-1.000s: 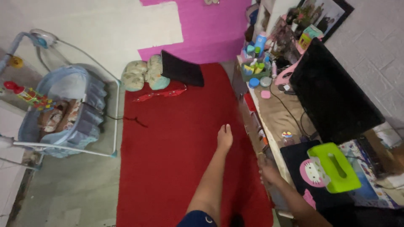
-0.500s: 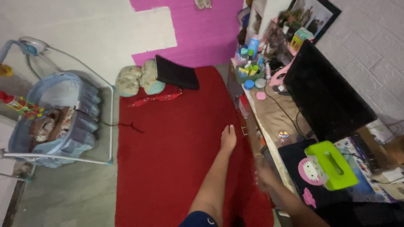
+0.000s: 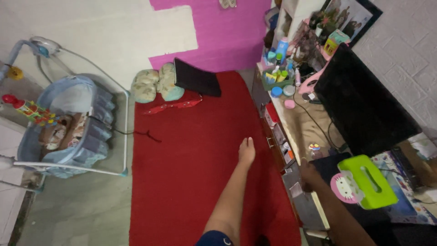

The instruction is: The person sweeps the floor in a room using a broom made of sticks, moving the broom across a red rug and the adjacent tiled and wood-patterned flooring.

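- Beside the low cabinet (image 3: 291, 136) at the person's right, the right hand (image 3: 309, 175) rests on the cabinet's front edge, next to an open drawer (image 3: 302, 200); the hand is dark and blurred, so whether its fingers are curled or flat I cannot tell.
- Just right of that hand sits a green tissue box (image 3: 368, 181) with a pink cartoon-cat face on its end, standing on a dark mat.
- Beyond the hand, further along the cabinet top, stand a black screen (image 3: 364, 109), a few small round pots (image 3: 282, 91) and a cluster of bottles (image 3: 276, 61).
- Left of the hand, the person's bare leg stretches out over a red rug (image 3: 191, 168), the foot (image 3: 246, 150) lying flat on it.
- Far from the hand, at the rug's top end, lie two cushions (image 3: 157, 84) and a black pad (image 3: 196, 78) against a pink wall.
- Well off to the left stands a blue baby swing (image 3: 68, 123) with toys on its bar.
- No left hand appears anywhere.
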